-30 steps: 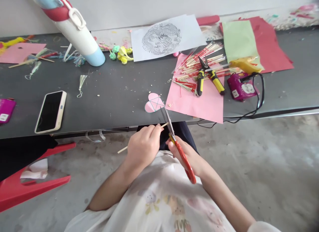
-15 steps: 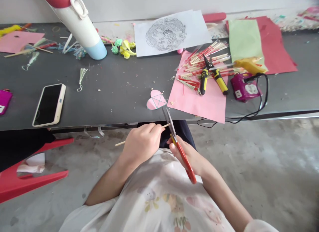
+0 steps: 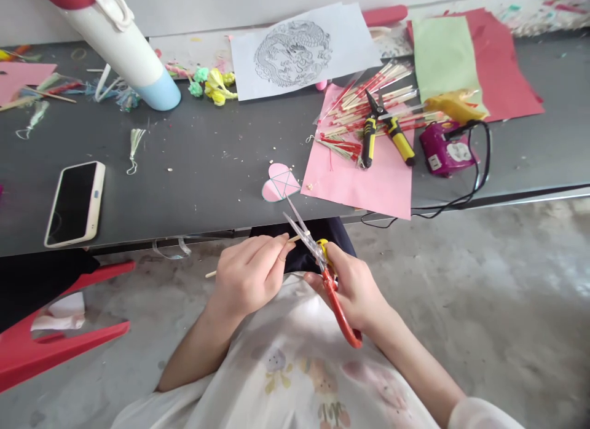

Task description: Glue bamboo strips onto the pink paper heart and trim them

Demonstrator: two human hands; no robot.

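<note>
My left hand (image 3: 249,275) pinches a thin wooden stick (image 3: 211,273) over my lap, its ends poking out on both sides of the fingers. My right hand (image 3: 353,287) grips red-handled scissors (image 3: 322,269), blades slightly apart at the stick's right tip. Just beyond the blades, a pink paper heart (image 3: 279,182) with drawn lines lies at the front edge of the dark table (image 3: 193,165).
On the table lie a phone (image 3: 72,201), a white and blue bottle (image 3: 124,48), a dragon print (image 3: 295,51), pink paper (image 3: 364,177) with sticks, yellow-handled pliers (image 3: 382,131), a purple device (image 3: 445,152) with cable, green and red sheets. A red stool (image 3: 59,343) stands at the left.
The scissors tilted left and lower, their blades now parted at the stick's tip. My right hand closed in nearer the left hand. The view shifted slightly.
</note>
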